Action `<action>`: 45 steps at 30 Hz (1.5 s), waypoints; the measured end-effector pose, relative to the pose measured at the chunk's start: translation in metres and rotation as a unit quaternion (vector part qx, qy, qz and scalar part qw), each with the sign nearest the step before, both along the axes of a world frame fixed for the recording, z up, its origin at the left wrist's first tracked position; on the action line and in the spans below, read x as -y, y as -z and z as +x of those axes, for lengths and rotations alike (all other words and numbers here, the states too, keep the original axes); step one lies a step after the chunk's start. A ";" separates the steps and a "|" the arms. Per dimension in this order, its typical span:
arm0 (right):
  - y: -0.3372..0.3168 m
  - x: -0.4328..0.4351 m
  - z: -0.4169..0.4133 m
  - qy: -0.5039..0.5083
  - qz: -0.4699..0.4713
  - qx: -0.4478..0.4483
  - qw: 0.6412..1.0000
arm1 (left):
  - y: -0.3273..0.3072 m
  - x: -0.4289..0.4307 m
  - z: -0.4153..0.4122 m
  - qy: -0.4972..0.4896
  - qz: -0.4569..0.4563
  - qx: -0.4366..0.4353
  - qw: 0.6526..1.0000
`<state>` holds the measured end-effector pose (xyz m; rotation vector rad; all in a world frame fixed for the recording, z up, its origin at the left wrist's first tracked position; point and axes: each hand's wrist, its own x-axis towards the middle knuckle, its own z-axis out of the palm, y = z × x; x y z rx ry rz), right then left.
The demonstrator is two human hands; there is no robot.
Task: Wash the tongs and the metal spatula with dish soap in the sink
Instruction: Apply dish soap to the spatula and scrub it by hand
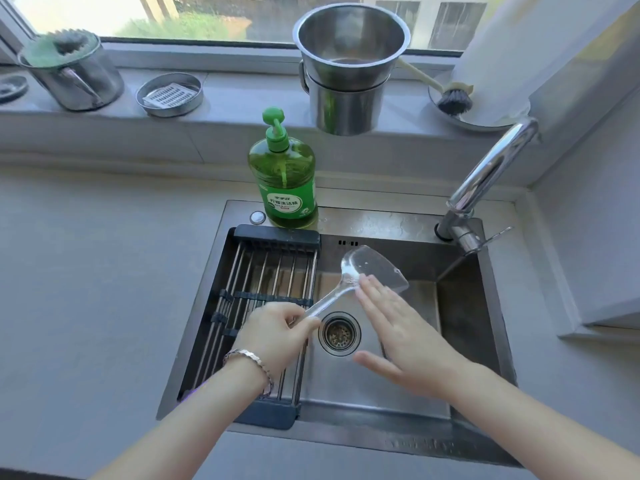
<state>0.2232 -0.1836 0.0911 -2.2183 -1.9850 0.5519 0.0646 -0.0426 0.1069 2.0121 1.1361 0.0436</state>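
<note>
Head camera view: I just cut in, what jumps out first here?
The metal spatula held over the sink: the left hand grips its handle while the right hand lies flat with fingertips on the blade. Behind, a bright green dish soap bottle stands on the sink's back rim, left of the faucet. No tongs are visible.

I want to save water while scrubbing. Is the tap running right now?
Off, as far as shows: no stream falls from the faucet spout into the sink, and the basin floor around the drain looks still.
</note>
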 end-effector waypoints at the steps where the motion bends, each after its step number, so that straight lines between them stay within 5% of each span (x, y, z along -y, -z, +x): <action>1: 0.000 -0.001 0.006 0.033 -0.003 -0.017 0.999 | 0.002 -0.005 0.000 -0.010 -0.003 -0.008 1.000; 4: -0.010 -0.008 0.024 0.127 -0.121 -0.056 0.983 | 0.004 -0.025 -0.002 -0.025 -0.013 -0.031 0.999; 11: -0.066 -0.120 0.054 0.223 0.029 -0.199 0.954 | -0.003 -0.069 0.000 0.044 0.048 -0.141 0.988; 14: -0.081 -0.195 0.066 0.318 0.056 -0.370 0.871 | -0.003 -0.078 0.005 0.055 0.057 -0.157 0.984; 17: -0.101 -0.253 0.064 0.372 -0.023 -0.509 0.776 | -0.001 -0.087 0.009 0.056 0.061 -0.155 0.984; 21: -0.108 -0.300 0.056 0.380 -0.107 -0.560 0.728 | 0.003 -0.096 0.012 0.044 0.043 -0.132 0.989; 27: -0.105 -0.321 0.065 0.446 -0.129 -0.649 0.602 | 0.009 -0.105 0.013 0.018 0.030 -0.090 0.995; 45: -0.092 -0.330 0.058 0.465 -0.153 -0.614 0.619 | 0.028 -0.105 0.018 0.029 -0.002 -0.086 0.996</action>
